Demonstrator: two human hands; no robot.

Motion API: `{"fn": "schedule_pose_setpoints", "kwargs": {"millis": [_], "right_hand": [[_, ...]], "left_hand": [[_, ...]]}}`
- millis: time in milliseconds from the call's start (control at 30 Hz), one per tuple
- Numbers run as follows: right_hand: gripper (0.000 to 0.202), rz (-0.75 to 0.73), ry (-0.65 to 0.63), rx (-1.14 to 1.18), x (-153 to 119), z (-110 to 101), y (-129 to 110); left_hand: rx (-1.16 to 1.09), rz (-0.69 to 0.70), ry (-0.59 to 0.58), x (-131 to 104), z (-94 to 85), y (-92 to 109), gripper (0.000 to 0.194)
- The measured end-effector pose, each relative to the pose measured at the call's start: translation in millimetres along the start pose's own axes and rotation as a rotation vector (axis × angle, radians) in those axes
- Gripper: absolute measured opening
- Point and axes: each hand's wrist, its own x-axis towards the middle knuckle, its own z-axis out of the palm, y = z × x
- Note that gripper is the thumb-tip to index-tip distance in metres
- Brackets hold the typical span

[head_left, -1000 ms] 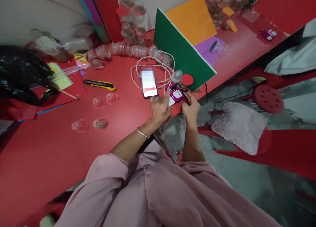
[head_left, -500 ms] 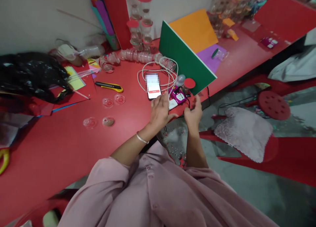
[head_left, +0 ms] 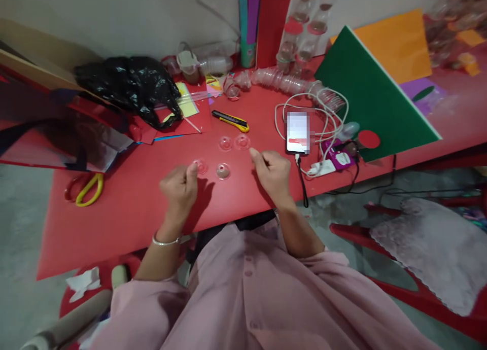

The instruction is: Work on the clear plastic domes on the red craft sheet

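My left hand is closed in a loose fist with the thumb up, and nothing shows in it. It hovers over the red table, beside a clear plastic dome. My right hand, also a fist, is between the domes and the phone, with nothing visible inside. Another dome with brownish content lies between my hands. Two more clear domes lie behind it. A yellow and black cutter rests farther back.
A power strip with cables and a purple box lie right of the phone. A green board leans behind them. A black plastic bag and yellow-handled scissors are at the left. Clear cups line the back.
The view has turned to the left. Both my hands have left the phone and power strip area, moved left over the table by the domes, and closed from open into fists.
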Motion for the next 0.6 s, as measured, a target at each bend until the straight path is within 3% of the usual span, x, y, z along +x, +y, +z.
{"fn": "schedule_pose_setpoints", "kwargs": {"millis": [100,200,300,433,500,600], "right_hand": [[0.029,-0.056,0.005,-0.059,25,37,10],[0.051,-0.087,-0.104,-0.118,46,67,20],[0.049,-0.112,-0.235,-0.218,57,87,22],[0.037,-0.118,-0.334,-0.327,60,100,18],[0.035,-0.113,-0.347,-0.338,57,104,18],[0.034,-0.109,-0.350,-0.326,52,109,20]], "left_hand": [[-0.015,0.013,0.065,24,6.9,-29,0.039],[-0.120,0.017,-0.038,36,23.0,-41,0.045],[-0.161,0.060,-0.149,32,34.0,-39,0.059],[-0.127,0.239,-0.311,17,40.1,-25,0.081],[-0.096,0.286,-0.374,14,43.7,-19,0.075],[-0.042,0.268,-0.384,14,50.6,-17,0.047]]}}
